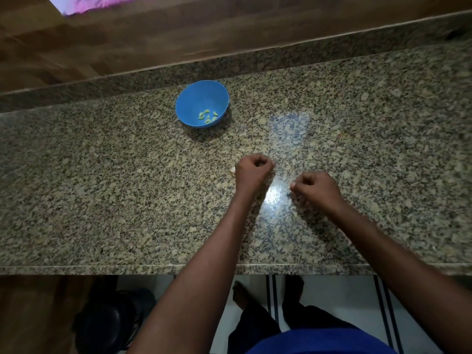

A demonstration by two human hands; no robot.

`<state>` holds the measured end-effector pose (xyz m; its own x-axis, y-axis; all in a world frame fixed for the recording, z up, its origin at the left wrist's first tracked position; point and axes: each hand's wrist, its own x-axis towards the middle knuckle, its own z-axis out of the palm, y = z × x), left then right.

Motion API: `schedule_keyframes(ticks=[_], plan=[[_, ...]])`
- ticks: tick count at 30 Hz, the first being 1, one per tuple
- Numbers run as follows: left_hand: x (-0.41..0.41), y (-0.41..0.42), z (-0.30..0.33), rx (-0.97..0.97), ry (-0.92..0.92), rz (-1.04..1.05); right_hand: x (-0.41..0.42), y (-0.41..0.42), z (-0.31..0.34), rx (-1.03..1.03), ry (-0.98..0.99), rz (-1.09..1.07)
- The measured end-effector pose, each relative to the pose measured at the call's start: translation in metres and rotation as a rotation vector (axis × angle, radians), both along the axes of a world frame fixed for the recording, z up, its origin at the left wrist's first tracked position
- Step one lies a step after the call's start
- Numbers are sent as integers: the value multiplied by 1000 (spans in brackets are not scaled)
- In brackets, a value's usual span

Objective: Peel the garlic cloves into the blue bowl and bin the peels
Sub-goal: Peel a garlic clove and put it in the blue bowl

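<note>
The blue bowl (pixel 194 98) stands at the back of the granite counter with several peeled garlic cloves (pixel 208 116) in its bottom. My left hand (pixel 252 172) is curled into a fist on the counter, in front of and to the right of the bowl. A pale garlic peel (pixel 232 171) sticks out at the fist's left edge. My right hand (pixel 316 189) rests to the right of it, fingers closed and fingertips pinched down at the counter. I cannot see anything in it. A small pale peel scrap (pixel 295 213) lies just below that hand.
The granite counter (pixel 127 200) runs left to right, with a raised ledge and a wooden wall behind it. Under its front edge a dark round container (pixel 109 323) stands on the floor at the left. My feet and legs show below.
</note>
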<state>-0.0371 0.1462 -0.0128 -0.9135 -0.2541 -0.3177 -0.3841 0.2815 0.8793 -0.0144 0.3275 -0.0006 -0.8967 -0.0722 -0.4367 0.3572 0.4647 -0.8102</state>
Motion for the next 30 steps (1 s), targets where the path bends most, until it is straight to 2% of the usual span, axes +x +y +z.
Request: schedule_keyframes(ticks=[3,11,18,21,26,30], plan=[[-15,3,-5,-135,-16,-1,-4,2,-9,186,71,18],[16,-3,-6,-53,-10,126,0,7,-17,288,112,84],[74,26,-14,-221,38,-204,10,19,-18,428,188,174],[83,45,-13,-368,64,-329,16,24,-17,441,249,211],[91,61,-19,-499,96,-372,29,24,-21,492,368,258],[94,64,-15,-643,137,-304,35,21,-23,519,403,261]])
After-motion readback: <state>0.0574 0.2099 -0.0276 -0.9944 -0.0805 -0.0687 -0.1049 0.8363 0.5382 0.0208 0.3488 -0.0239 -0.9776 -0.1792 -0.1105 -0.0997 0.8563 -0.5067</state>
